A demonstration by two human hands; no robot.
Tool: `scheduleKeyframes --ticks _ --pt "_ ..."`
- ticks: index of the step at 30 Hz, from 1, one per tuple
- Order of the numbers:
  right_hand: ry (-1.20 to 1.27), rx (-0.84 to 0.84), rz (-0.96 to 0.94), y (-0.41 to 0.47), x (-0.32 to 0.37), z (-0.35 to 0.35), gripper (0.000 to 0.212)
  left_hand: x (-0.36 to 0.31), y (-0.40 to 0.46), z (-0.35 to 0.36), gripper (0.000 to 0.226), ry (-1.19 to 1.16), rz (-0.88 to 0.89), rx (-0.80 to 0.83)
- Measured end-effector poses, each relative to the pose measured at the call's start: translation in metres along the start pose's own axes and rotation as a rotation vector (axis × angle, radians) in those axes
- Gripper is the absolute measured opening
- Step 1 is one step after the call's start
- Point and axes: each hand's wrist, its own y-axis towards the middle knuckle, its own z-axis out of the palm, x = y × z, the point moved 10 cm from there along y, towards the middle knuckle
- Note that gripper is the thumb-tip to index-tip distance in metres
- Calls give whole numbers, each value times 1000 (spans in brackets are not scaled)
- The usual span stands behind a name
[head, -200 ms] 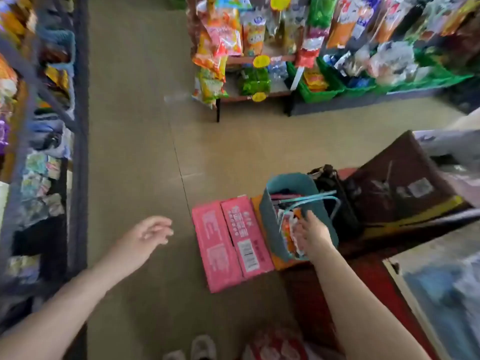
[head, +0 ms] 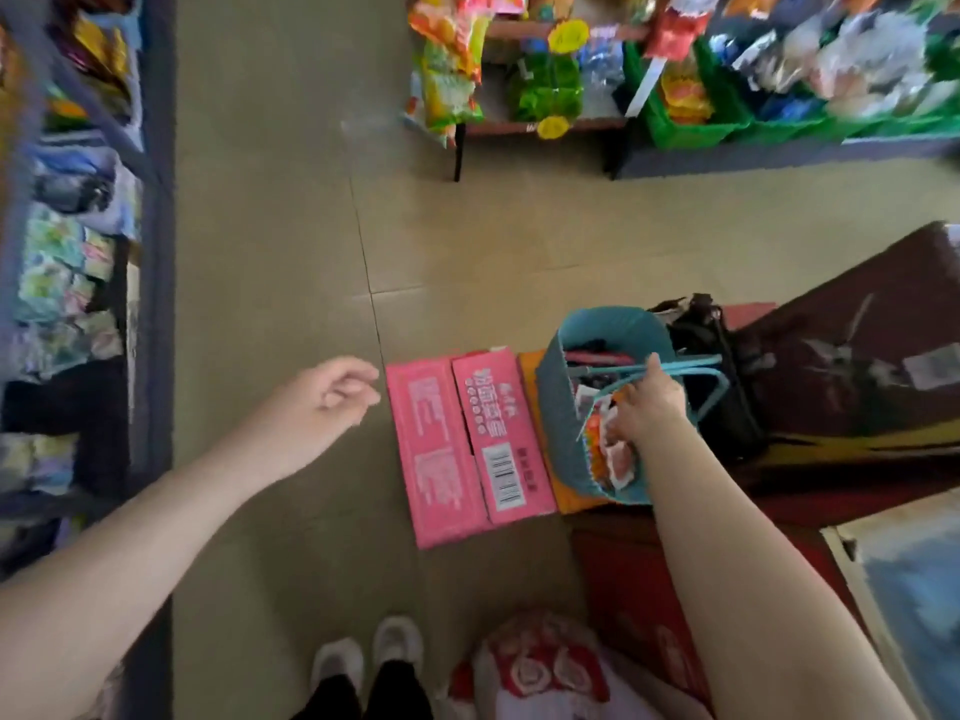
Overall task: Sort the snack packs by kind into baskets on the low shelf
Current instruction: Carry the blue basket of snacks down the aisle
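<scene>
A teal basket stands on the floor to my right, with orange, red and white snack packs inside. My right hand reaches down into the basket, fingers among the packs; its grip is hidden from me. My left hand hangs over the bare floor left of the pink carton, fingers loosely curled and holding nothing. Green baskets full of snack packs sit on the low shelf at the far right.
A pink carton lies flat on the floor beside the teal basket, with an orange box between them. A black bag and dark brown cartons stand to the right. Shelves of packs line the left. My shoes show below.
My right hand has pushed a little deeper among the packs in the teal basket. My left hand has drifted slightly right toward the pink carton.
</scene>
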Motion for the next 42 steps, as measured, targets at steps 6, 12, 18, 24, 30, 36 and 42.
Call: scheduleKeyframes --ticks 6,12,18,24,30,36,42 --pt "531 -15 26 17 4 10 29 46 -7 -14 22 231 -82 -50" --pt "546 198 177 -28 -13 52 45 76 -33 -46 24 266 -154 -44" --pt "77 530 197 -114 -14 171 42 121 -61 -115 23 186 -246 -168" --pt "-214 681 94 -158 22 304 37 165 -62 -223 20 110 -331 -329" --pt "-513 706 -59 -168 64 444 40 189 5 -340 14 -134 -372 -444" --pt "-543 488 -57 -128 135 523 38 149 114 -436 12 -188 -302 -394" --pt "-536 292 -117 -42 233 560 38 63 245 -523 15 -110 -121 -389"
